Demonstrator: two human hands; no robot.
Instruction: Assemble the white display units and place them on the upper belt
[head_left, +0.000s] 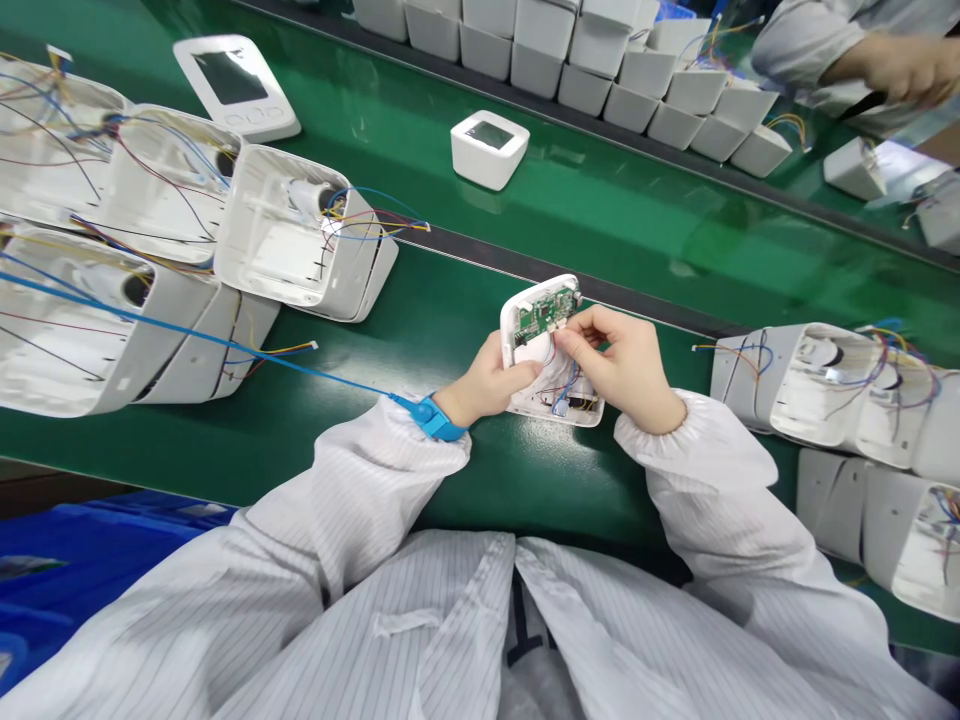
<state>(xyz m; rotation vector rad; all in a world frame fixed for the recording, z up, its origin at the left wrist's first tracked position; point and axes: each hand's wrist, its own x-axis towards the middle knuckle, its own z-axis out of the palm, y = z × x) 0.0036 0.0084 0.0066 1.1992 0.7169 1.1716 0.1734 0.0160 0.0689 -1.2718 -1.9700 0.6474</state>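
While the left hand (491, 384) clasps a rounded white plastic housing (531, 350), the right hand (628, 366) pinches something indistinct at its green circuit board (541, 312); tugging could strain thin coloured wires (575, 376).

hands (484, 385): at open white housing (534, 350) | green board (544, 312) inside | blue wristband (435, 418)

I watch through one head-worn camera, facing forward and steeply down. The white pinstriped fabric coat (337, 640) lies nearest, along the bottom edge; the bare left hand (484, 385) and bare right hand (619, 362) come next, near centre; a co-worker's whitish cloth sleeve (802, 45) is farther off, top right. The glossy green tabletop (345, 365) slants down rightward.
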